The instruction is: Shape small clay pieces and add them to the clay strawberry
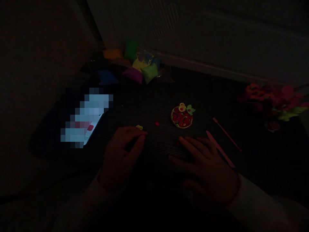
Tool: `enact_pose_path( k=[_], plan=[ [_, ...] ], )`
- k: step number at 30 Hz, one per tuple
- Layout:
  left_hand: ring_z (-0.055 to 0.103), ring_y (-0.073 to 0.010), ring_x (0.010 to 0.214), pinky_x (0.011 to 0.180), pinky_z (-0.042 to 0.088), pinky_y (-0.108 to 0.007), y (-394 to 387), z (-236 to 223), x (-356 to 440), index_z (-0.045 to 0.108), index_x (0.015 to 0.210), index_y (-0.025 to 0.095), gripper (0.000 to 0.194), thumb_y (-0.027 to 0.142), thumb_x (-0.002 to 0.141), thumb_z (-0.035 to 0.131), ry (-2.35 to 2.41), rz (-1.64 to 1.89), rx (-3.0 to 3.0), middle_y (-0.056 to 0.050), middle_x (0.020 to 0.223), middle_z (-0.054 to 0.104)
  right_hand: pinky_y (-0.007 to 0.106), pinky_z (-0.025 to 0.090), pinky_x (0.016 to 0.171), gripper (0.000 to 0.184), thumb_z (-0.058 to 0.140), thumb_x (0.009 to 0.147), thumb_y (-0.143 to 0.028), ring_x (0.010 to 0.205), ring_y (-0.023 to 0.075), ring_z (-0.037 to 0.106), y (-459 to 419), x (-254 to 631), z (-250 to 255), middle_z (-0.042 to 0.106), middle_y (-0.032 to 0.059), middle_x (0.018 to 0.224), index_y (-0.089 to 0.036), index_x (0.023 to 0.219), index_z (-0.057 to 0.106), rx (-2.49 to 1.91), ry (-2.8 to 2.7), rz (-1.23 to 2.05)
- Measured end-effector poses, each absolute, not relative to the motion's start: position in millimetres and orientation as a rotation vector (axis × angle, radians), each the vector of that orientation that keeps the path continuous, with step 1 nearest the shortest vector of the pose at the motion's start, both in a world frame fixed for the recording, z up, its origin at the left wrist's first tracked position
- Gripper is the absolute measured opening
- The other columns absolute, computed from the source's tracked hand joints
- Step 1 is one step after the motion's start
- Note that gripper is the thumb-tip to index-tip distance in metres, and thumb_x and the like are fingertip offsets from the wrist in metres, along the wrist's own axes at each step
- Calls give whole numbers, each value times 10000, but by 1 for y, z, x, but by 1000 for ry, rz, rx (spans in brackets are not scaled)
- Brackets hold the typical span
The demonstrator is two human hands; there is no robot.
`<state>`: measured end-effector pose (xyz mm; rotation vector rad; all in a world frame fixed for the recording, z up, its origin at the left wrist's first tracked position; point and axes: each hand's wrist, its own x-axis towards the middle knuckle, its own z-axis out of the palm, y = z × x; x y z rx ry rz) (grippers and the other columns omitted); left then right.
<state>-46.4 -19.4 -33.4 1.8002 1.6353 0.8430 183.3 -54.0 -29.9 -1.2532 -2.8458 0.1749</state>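
In dim light my left hand (122, 154) is closed, thumb and forefinger pinched together; anything between them is too dark to make out. Just behind those fingers lies a small pale-yellow piece (139, 127). My right hand (205, 162) is open, palm down with fingers spread over the dark table (154, 167). Near its forefinger tip is a small, dim red bit (178, 142). A red dab of clay (156, 124) lies between the hands. Beyond them sits a small round clay tart (182, 117), red-filled with a yellow rim, a yellow flower and green leaves.
Two pink modelling tools, a flat knife (219, 148) and a thin stick (227, 134), lie right of my right hand. A lit phone (90, 119), partly blurred out, is at left. Coloured clay packets (132, 74) are piled at the back. Flowers (272, 100) stand far right.
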Motion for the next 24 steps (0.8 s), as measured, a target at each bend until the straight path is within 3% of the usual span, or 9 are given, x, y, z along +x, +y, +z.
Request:
enact_pose_path(
  k=[24],
  plan=[
    [557, -152, 848, 779, 441, -312, -20, -34, -47, 613, 843, 214, 147, 269, 774, 496, 1621, 844, 1808, 0, 901, 598, 509, 240, 865, 485, 457, 743, -526, 1142, 302, 332, -55, 185, -30, 302, 101, 1345, -374, 1202, 421, -1261, -2840, 179]
  ],
)
